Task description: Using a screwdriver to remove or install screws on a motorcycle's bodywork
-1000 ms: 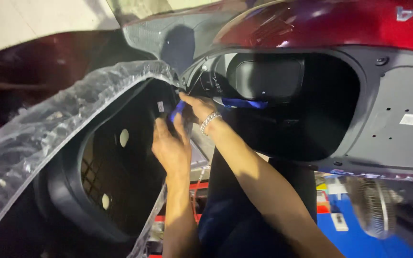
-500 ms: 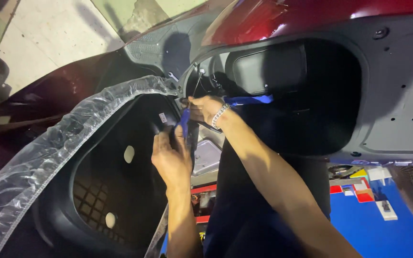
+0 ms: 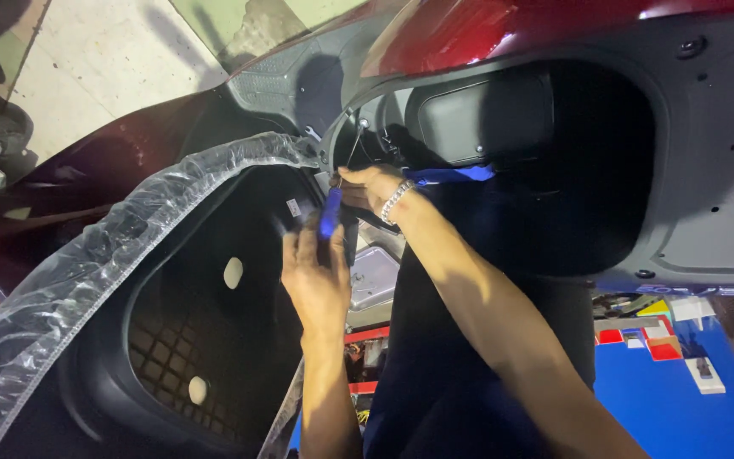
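Head view: left hand (image 3: 320,285) grip clamped on blue screwdriver (image 3: 330,212) (right hand (image 3: 375,189) steadies shaft).

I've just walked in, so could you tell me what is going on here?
A person is working at a dark red scooter with its plastic-wrapped seat raised. The left hand grips a blue-handled screwdriver, shaft pointing up into the hinge area. The right hand, wearing a silver bracelet, steadies the screwdriver near its handle top.

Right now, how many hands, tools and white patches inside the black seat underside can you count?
Hands: 2, left hand and right hand
Blue-handled screwdriver: 1
White patches: 2, upper patch and lower patch
Total: 5
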